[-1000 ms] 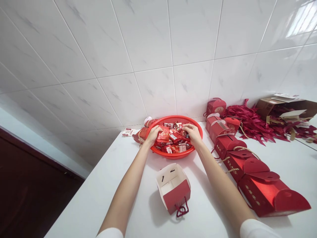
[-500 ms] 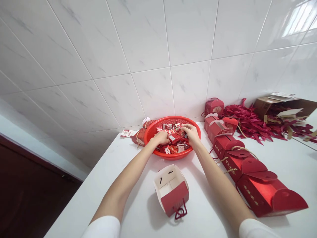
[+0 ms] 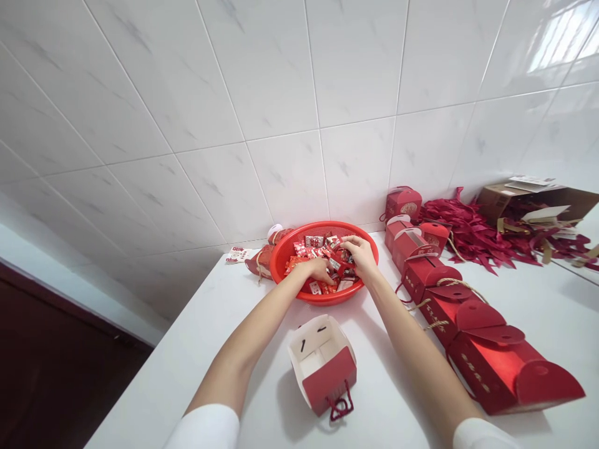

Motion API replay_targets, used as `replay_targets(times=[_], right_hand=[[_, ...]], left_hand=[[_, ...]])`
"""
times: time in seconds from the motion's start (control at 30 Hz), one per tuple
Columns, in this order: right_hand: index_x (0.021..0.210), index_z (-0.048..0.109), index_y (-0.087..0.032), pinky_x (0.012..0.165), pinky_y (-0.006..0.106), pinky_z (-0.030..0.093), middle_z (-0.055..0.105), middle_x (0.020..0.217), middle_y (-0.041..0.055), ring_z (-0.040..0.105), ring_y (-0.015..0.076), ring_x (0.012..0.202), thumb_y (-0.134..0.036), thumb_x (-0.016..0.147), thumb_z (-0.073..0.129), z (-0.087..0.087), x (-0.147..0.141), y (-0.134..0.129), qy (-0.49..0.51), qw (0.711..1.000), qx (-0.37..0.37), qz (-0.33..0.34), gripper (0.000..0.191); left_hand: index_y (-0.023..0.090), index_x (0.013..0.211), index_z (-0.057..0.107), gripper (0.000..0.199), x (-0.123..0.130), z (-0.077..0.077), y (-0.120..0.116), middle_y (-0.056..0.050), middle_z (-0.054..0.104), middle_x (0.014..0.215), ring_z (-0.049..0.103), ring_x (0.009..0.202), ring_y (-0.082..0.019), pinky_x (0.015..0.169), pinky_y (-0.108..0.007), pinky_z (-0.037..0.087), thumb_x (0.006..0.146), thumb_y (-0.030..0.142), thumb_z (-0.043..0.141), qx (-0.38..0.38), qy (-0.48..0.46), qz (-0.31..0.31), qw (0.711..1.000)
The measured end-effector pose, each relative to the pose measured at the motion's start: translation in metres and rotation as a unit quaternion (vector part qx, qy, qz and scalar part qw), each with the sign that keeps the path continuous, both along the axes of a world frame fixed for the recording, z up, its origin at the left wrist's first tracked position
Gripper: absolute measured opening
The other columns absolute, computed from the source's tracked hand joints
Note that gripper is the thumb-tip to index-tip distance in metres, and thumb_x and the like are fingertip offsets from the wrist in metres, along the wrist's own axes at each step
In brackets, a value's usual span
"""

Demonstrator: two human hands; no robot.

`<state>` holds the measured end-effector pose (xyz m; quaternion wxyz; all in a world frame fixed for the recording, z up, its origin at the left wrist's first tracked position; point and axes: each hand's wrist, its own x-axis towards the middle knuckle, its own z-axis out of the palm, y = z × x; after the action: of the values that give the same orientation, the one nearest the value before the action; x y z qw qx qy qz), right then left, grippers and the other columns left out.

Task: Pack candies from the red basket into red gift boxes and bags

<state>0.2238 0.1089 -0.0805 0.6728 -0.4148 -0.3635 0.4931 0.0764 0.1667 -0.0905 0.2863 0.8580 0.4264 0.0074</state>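
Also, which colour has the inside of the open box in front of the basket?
Cream white; the head view shows the open box best.

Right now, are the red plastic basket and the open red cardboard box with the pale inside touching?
Apart. The head view shows a narrow strip of white tabletop between the basket's near rim and the open box.

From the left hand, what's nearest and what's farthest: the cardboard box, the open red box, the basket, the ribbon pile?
From the left hand:
1. Basket: hand inside it
2. Open red box: on the near side of the basket
3. Ribbon pile: right
4. Cardboard box: farther right
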Motion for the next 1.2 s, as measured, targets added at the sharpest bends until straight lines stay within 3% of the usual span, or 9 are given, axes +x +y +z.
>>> replay_targets(times=[0.33, 0.47, 0.63, 0.87, 0.93, 1.03, 1.13, 1.2], right_hand=[[0.066, 0.065, -0.02, 0.055, 0.025, 0.041, 0.067, 0.067, -0.0001, 0.056, 0.0141, 0.061, -0.032, 0.049, 0.069, -0.002, 0.001, 0.0, -0.016, 1.0, 0.007, -0.004, 0.021], [0.066, 0.064, -0.021, 0.053, 0.025, 0.04, 0.067, 0.065, -0.0002, 0.055, 0.0144, 0.06, -0.032, 0.049, 0.068, -0.001, 0.001, -0.001, -0.02, 1.0, 0.004, -0.003, 0.02], [0.066, 0.065, -0.02, 0.051, 0.025, 0.039, 0.066, 0.064, 0.0, 0.053, 0.0141, 0.058, -0.03, 0.049, 0.067, 0.001, 0.002, -0.003, -0.023, 1.0, 0.001, -0.002, 0.019], [0.066, 0.065, -0.021, 0.052, 0.026, 0.041, 0.067, 0.065, 0.0004, 0.055, 0.0153, 0.059, -0.031, 0.05, 0.069, -0.001, 0.002, -0.002, -0.022, 1.0, 0.003, -0.004, 0.019], [0.066, 0.065, -0.021, 0.053, 0.026, 0.042, 0.067, 0.065, 0.0001, 0.056, 0.0154, 0.06, -0.03, 0.05, 0.069, -0.001, 0.002, -0.001, -0.02, 1.0, 0.004, -0.004, 0.019], [0.067, 0.064, -0.021, 0.055, 0.027, 0.044, 0.067, 0.065, -0.0006, 0.056, 0.015, 0.059, -0.029, 0.05, 0.068, 0.0, 0.002, -0.001, -0.015, 1.0, 0.003, -0.005, 0.019], [0.067, 0.063, -0.021, 0.054, 0.027, 0.044, 0.066, 0.063, -0.0011, 0.055, 0.0145, 0.057, -0.028, 0.051, 0.068, 0.001, 0.002, -0.002, -0.01, 1.0, 0.001, -0.005, 0.019], [0.067, 0.064, -0.021, 0.053, 0.027, 0.044, 0.065, 0.062, -0.0012, 0.054, 0.0147, 0.056, -0.028, 0.051, 0.068, 0.002, 0.002, -0.003, -0.008, 1.0, -0.001, -0.002, 0.018]], left_hand=[[0.025, 0.059, 0.071, 0.012, 0.002, 0.003, -0.008, 0.0, 0.069, 0.062, 0.055, 0.056, -0.016, 0.059, -0.026, 0.043, 0.05, 0.018, 0.075, -0.031, 0.012, -0.027, 0.999], [0.025, 0.064, 0.074, 0.013, 0.003, 0.012, -0.016, 0.001, 0.07, 0.063, 0.058, 0.058, -0.017, 0.057, -0.026, 0.043, 0.051, 0.024, 0.076, -0.1, 0.057, -0.055, 0.992], [0.024, 0.057, 0.072, 0.01, 0.006, 0.021, -0.023, 0.003, 0.067, 0.057, 0.055, 0.054, -0.015, 0.053, -0.025, 0.04, 0.048, 0.02, 0.073, -0.135, 0.083, -0.073, 0.985], [0.022, 0.049, 0.066, 0.012, 0.004, 0.016, -0.024, 0.003, 0.062, 0.049, 0.054, 0.048, -0.015, 0.048, -0.024, 0.04, 0.045, 0.013, 0.071, -0.145, 0.07, -0.066, 0.985], [0.021, 0.054, 0.068, 0.013, -0.003, 0.016, -0.023, 0.003, 0.064, 0.053, 0.057, 0.051, -0.016, 0.05, -0.025, 0.042, 0.045, 0.013, 0.073, -0.141, 0.029, -0.056, 0.988], [0.02, 0.067, 0.074, 0.015, -0.014, 0.02, -0.019, 0.0, 0.069, 0.065, 0.063, 0.064, -0.019, 0.062, -0.026, 0.048, 0.052, 0.02, 0.076, -0.091, -0.119, -0.004, 0.989], [0.019, 0.077, 0.076, 0.019, -0.022, 0.027, -0.014, -0.003, 0.073, 0.079, 0.066, 0.082, -0.021, 0.078, -0.029, 0.051, 0.062, 0.03, 0.074, -0.031, -0.292, 0.067, 0.954], [0.017, 0.084, 0.077, 0.025, -0.025, 0.031, -0.012, -0.005, 0.074, 0.086, 0.067, 0.087, -0.022, 0.084, -0.032, 0.051, 0.066, 0.034, 0.074, -0.03, -0.371, 0.108, 0.922]])
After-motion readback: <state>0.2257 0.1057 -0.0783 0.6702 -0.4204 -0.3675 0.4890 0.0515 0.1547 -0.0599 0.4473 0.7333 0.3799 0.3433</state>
